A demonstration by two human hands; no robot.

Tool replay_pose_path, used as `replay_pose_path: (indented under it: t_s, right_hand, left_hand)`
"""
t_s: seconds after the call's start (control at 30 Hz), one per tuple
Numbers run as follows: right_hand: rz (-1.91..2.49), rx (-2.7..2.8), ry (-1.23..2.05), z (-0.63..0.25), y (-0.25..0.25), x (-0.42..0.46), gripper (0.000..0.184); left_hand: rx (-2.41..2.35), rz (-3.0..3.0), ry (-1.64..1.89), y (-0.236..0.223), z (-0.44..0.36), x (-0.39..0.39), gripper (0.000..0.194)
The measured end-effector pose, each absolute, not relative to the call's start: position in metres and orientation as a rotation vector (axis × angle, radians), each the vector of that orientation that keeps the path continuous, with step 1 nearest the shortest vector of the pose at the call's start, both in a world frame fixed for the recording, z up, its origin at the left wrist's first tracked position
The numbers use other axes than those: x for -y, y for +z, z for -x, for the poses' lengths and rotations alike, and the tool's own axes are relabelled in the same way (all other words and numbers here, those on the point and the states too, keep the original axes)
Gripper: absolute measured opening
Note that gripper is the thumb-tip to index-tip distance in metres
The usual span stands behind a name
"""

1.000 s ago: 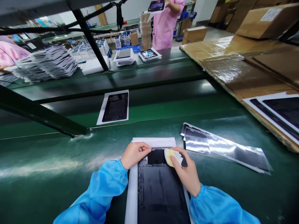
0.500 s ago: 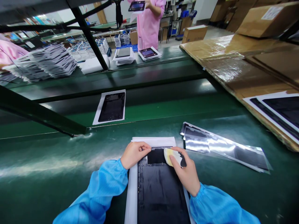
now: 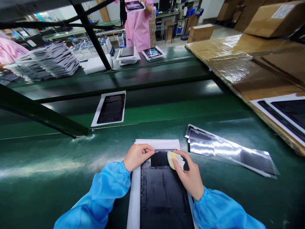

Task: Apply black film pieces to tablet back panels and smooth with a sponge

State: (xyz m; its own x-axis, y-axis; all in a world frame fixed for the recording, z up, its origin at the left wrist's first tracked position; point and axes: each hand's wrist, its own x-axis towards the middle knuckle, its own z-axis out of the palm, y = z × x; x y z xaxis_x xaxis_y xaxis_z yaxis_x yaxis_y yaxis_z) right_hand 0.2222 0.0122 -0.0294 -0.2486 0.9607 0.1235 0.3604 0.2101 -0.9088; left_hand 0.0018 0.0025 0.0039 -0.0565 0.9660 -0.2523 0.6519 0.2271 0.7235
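Note:
A black tablet panel (image 3: 164,194) lies on a white sheet (image 3: 134,194) on the green belt right in front of me. My left hand (image 3: 137,156) is curled with its fingertips pinching the panel's top left corner. My right hand (image 3: 189,176) presses a small yellowish-white cloth (image 3: 173,159) onto the panel's top right corner, fingers closed over it. Both arms wear blue sleeves.
Shiny film strips (image 3: 228,151) lie to the right. Another black panel on white sheet (image 3: 110,108) rides the far belt. Cardboard with panels (image 3: 281,111) fills the right side. Stacked parts (image 3: 47,62) and a person in pink (image 3: 137,22) are beyond; a metal strut (image 3: 43,114) crosses left.
The panel on the far belt has drifted left. The person in pink has walked left at the back. My hands have barely moved.

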Motion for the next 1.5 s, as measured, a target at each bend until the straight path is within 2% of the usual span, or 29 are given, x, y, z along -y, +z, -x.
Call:
replay_pose_path:
  t_s: [0.37,0.67,1.27,1.5]
  right_hand:
    - [1.266,1.748,1.038,-0.222,-0.027,-0.012,0.024]
    - [1.200,1.836,0.904,-0.222,-0.030,-0.012,0.019]
    - [1.236,1.869,0.897,-0.224,-0.032,-0.013,0.023]
    - [1.235,1.873,0.911,-0.224,-0.030,-0.013,0.023]
  left_hand:
    - [-1.793,-1.504,0.556,0.005,-0.002,-0.002,0.018]
    - [-1.787,-1.510,0.524,0.003,-0.001,-0.001,0.018]
    - [-1.836,-1.759,0.431,0.002,-0.002,0.005,0.013]
    - [-1.863,-2.220,0.238,0.006,-0.011,0.013,0.018]
